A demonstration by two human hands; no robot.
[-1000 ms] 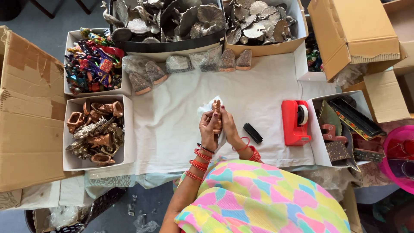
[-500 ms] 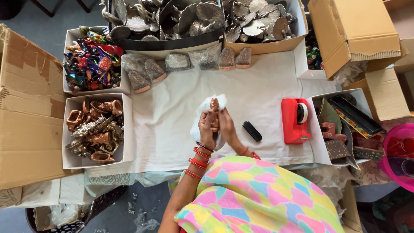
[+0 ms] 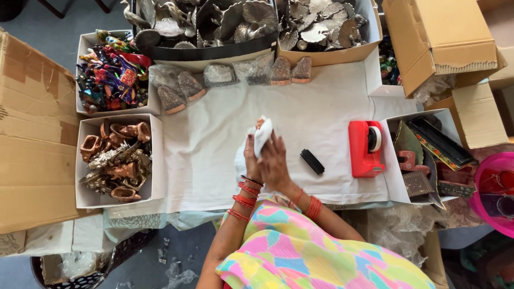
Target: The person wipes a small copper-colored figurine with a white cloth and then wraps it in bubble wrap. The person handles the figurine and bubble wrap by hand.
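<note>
Since approx. 1 s ago, white cloth [image 3: 262,136] is wrapped further over small figurine [image 3: 259,122], gripped by left hand [image 3: 250,158] & right hand [image 3: 274,163]; wrap should be kept taut.

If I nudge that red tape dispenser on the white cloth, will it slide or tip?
The red tape dispenser looks squat with a long flat base, so it probably won't tip. It sits on the white cloth, which may bunch rather than let it glide. The roll seems seated in its cradle, so it likely stays put.
</note>
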